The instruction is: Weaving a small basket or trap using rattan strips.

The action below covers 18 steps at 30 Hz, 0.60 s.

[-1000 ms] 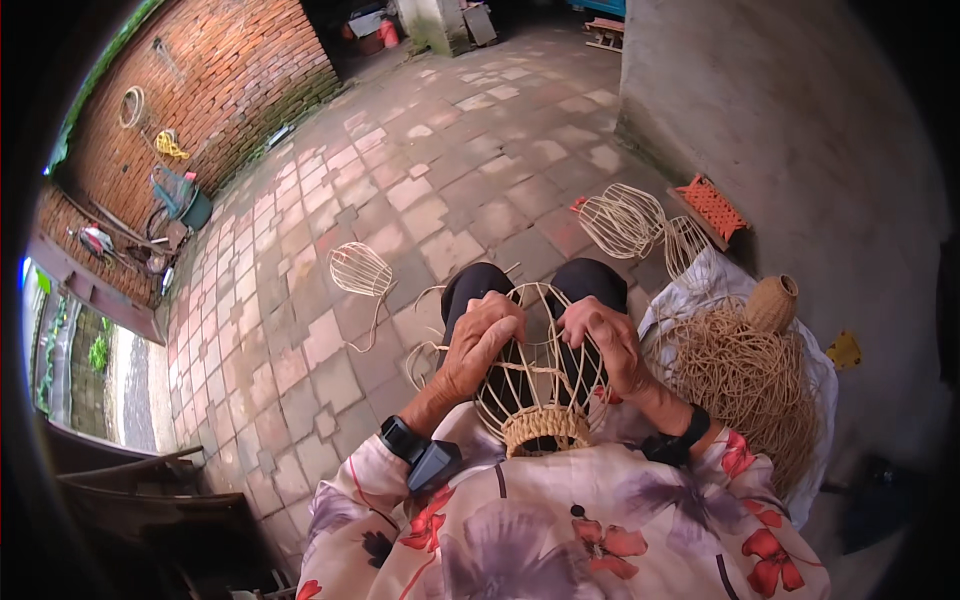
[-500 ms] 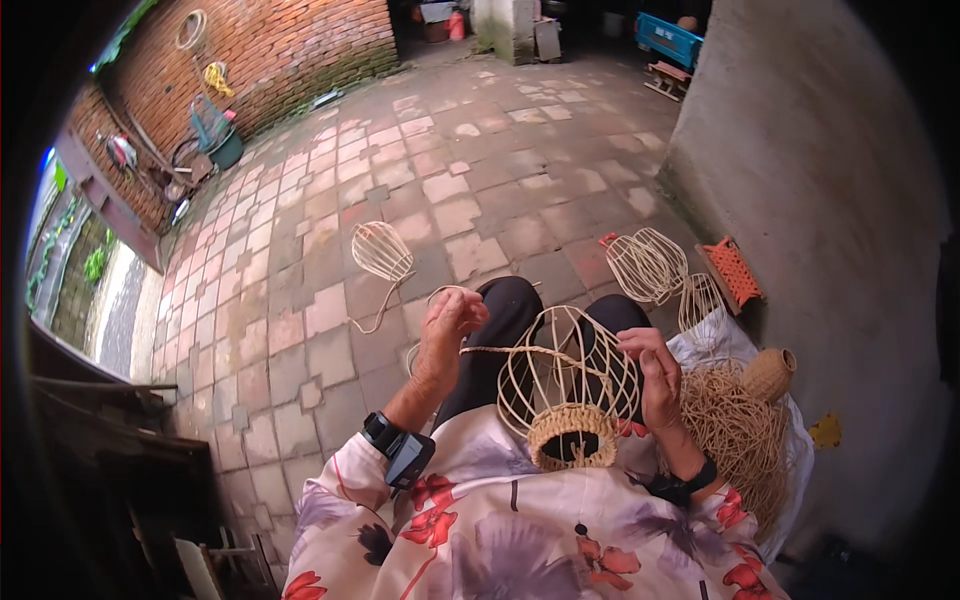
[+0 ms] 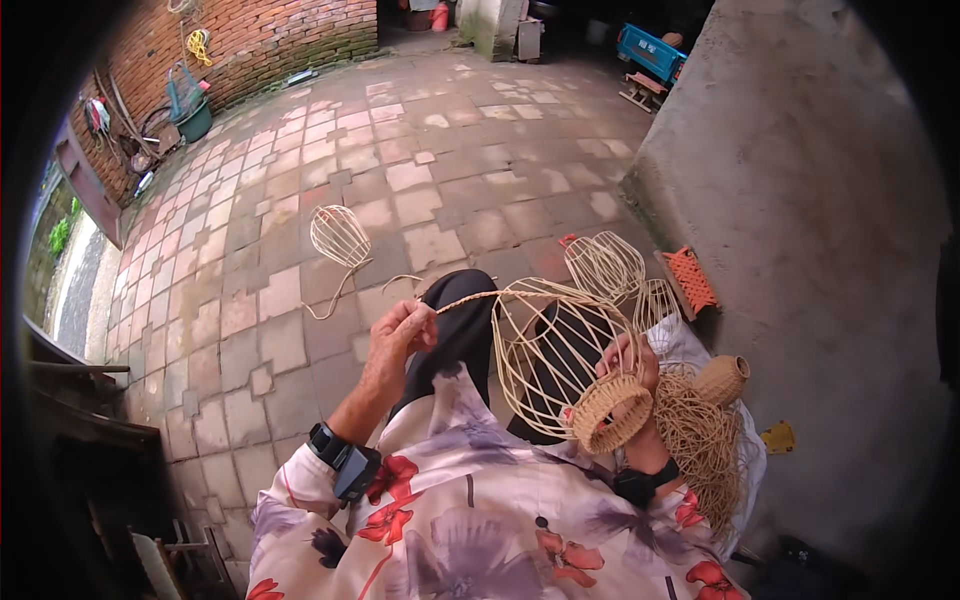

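Observation:
A pale cane basket frame (image 3: 530,350) lies tilted over my knees, its woven ring (image 3: 610,435) toward me at the lower right. My left hand (image 3: 400,330) pinches a twisted cord (image 3: 465,298) that runs out taut from the frame's upper side. My right hand (image 3: 635,370) grips the frame near the woven ring, its fingers partly hidden behind the ribs. A bundle of loose fibre strands (image 3: 690,460) lies on a white sack (image 3: 750,470) at my right, with a small finished woven vessel (image 3: 720,380).
More rib frames (image 3: 340,240) (image 3: 605,265) lie on the paving (image 3: 240,330). An orange woven stool (image 3: 690,280) stands by the concrete wall (image 3: 800,220) at right. Dark wooden furniture (image 3: 80,430) is at left. A brick wall (image 3: 250,40) with hanging coils and a green tub (image 3: 195,123) stands behind.
My left hand has drawn leftward from the frame with the cord. The frame has turned, its woven ring swinging right, and my right hand has shifted down toward that ring.

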Available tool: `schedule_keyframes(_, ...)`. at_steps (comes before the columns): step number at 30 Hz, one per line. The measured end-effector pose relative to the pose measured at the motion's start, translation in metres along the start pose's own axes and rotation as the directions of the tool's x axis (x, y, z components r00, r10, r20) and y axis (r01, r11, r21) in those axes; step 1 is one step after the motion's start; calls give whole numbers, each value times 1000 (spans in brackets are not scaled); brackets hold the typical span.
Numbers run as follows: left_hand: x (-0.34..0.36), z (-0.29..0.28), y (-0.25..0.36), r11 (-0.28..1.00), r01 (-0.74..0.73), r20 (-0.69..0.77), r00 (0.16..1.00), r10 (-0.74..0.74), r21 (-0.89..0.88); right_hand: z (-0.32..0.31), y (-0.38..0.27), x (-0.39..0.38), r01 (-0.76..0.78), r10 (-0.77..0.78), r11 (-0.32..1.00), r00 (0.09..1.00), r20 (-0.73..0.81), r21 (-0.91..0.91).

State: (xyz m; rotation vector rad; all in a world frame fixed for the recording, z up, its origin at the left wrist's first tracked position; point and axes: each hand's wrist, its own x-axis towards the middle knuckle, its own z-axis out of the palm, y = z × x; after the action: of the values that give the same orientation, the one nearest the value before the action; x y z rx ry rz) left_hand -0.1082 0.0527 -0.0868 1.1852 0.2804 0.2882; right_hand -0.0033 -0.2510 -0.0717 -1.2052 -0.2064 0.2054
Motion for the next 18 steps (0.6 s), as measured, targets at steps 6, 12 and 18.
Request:
schedule_keyframes(6, 2, 13, 7, 996, 47, 43, 998, -50, 73, -9, 7, -1, -101, 108, 960, 994, -12, 260)
schedule_keyframes(12, 4, 13, 2, 997, 33, 88, 995, -39, 64, -51, 44, 8, -38, 8, 912, 997, 74, 409)
schedule_keyframes(18, 5, 19, 6, 998, 45, 94, 994, -49, 47, -83, 74, 26, -47, -171, 718, 955, 242, 695)
